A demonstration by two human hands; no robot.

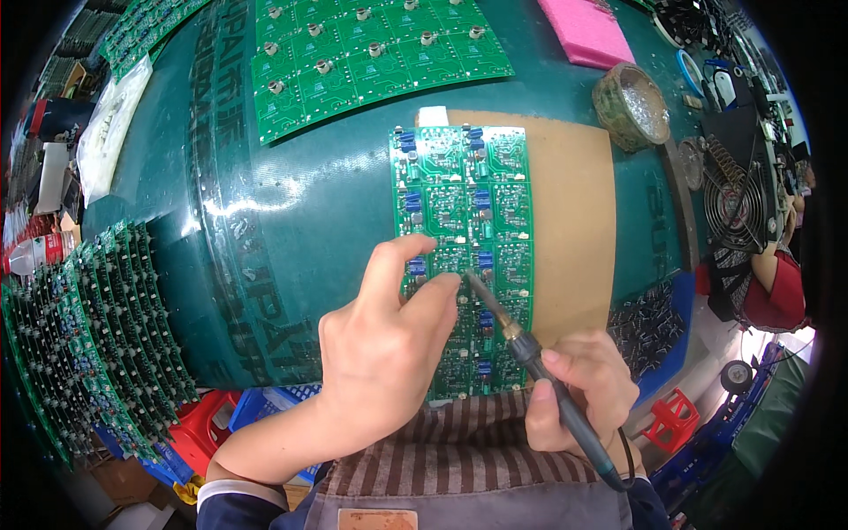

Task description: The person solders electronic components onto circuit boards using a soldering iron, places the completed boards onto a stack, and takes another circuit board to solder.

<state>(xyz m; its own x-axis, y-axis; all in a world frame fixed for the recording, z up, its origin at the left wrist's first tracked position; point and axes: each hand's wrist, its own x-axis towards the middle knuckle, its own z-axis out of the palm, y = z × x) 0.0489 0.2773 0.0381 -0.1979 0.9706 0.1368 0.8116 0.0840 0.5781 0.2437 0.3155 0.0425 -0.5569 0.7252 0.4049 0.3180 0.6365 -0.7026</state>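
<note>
A green circuit board panel [442, 212], filled with blue and silver components, lies in front of me on a brown sheet. My left hand [380, 344] rests over its left side, index finger and thumb spread apart. Both fingertips are at the board's surface; the other fingers are mostly hidden beneath the hand. In my right hand [583, 389] is a soldering iron [565, 415], gripped by its dark handle. Its metal tip points up and left onto the middle of the panel, close to my left thumb; whether it touches a joint is too small to tell.
Flat at the back lies a larger green panel [380, 53]. Several populated boards [97, 336] stand stacked at the left. A pink foam block [587, 31], a round tin [629, 106] and the brown sheet [574, 221] are to the right. A blue tray [676, 327] holds small dark parts.
</note>
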